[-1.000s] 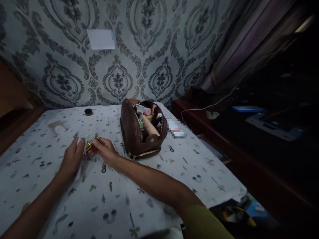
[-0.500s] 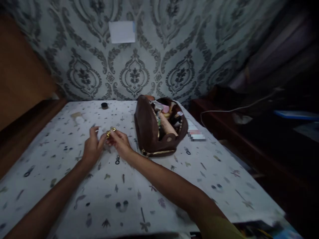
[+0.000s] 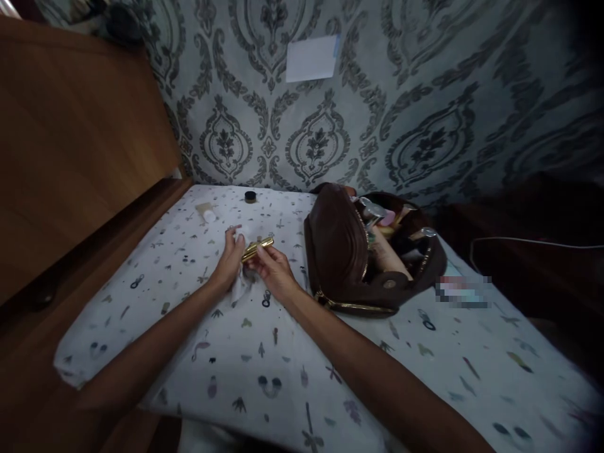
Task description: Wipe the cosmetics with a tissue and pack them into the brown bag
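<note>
My right hand (image 3: 274,267) pinches a shiny gold tube (image 3: 263,244), which looks like a lipstick, slantwise over the table. My left hand (image 3: 229,259) meets the tube's near end and is closed around a thin white tissue (image 3: 240,288), part of which hangs below the fingers. To the right of both hands stands a brown zip cosmetic bag (image 3: 337,242), unzipped and packed with several cosmetics, among them a beige tube (image 3: 387,253). Behind my hands lie a small black-lidded jar (image 3: 250,197) and a beige squeeze tube with a white cap (image 3: 206,212).
A patterned white cloth (image 3: 283,384) covers the table. A blurred-out flat packet (image 3: 462,291) lies right of the bag. Along the left edge rises a wooden panel (image 3: 80,119); patterned wallpaper with a white card (image 3: 311,58) is behind. A white cable (image 3: 533,240) runs at the right.
The view has turned left, so everything appears further right. The gold tube now shows more of its length between my hands, still held by the right one.
</note>
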Motion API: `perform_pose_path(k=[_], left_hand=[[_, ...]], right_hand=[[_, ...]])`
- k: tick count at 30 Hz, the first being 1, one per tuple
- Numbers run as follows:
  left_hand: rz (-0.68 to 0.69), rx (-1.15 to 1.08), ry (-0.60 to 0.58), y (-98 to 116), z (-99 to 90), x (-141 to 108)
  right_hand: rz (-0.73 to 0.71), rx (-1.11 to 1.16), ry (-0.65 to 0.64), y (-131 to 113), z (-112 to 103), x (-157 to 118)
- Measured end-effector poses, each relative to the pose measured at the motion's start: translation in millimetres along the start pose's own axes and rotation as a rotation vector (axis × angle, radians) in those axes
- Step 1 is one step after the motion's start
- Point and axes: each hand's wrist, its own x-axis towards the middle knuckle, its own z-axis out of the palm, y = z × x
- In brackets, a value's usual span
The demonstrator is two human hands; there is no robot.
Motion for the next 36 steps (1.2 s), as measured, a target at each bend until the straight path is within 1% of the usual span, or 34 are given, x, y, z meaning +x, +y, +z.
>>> perform_pose_path(k=[2, 5, 6, 7, 10, 13, 18, 22, 25, 27, 29, 31, 33, 36], left_hand=[[0.066, -0.044, -0.038, 6.3, 3.6, -6.1], [0.227, 0.05, -0.103, 14.1, 3.8, -14.8], [0.249, 0.092, -0.11, 15.6, 2.4, -16.5], [0.244, 0.13, -0.109, 16.6, 0.5, -17.4], [0.158, 0.211, -0.125, 18.4, -5.7, -17.6], [0.101, 0.226, -0.146, 19.9, -8.4, -17.3], [0.081, 0.228, -0.1, 21.5, -8.1, -17.1], [0.128, 0.221, -0.033, 24.1, -12.6, -15.8], [0.233, 0.204, 0.013, 26.6, -15.3, -15.7], [0.321, 0.217, -0.006, 27.1, -14.7, -16.4], [0.377, 0.251, -0.04, 26.6, -12.8, -17.5], [0.382, 0.279, -0.052, 26.1, -11.1, -18.5], [0.356, 0.276, -0.043, 26.3, -11.1, -18.7], [0.301, 0.205, 0.021, 27.0, -14.9, -15.8]], right_hand=[[-0.007, 0.053, 0.027, -0.8, -0.6, 0.6], [-0.005, 0.115, 0.057, -2.3, -2.3, 1.5], [0.001, 0.124, 0.056, -2.5, -2.7, 1.6], [0.006, 0.123, 0.051, -2.6, -3.0, 1.5], [0.011, 0.096, 0.032, -1.9, -3.5, 1.0], [0.011, 0.083, 0.02, -0.9, -3.5, 0.7], [0.003, 0.067, -0.003, -1.5, -2.5, -0.1], [-0.029, 0.061, -0.006, -2.1, -2.5, -2.0], [-0.056, -0.059, -0.034, 0.7, -3.1, -3.1], [-0.092, -0.191, -0.039, 3.8, -3.3, -3.4], [-0.131, -0.288, -0.031, 6.3, -3.1, -3.4], [-0.155, -0.347, -0.028, 7.2, -2.7, -3.4], [-0.159, -0.382, -0.035, 6.6, -2.1, -3.8], [-0.156, -0.463, -0.063, 5.1, -0.8, -6.2]])
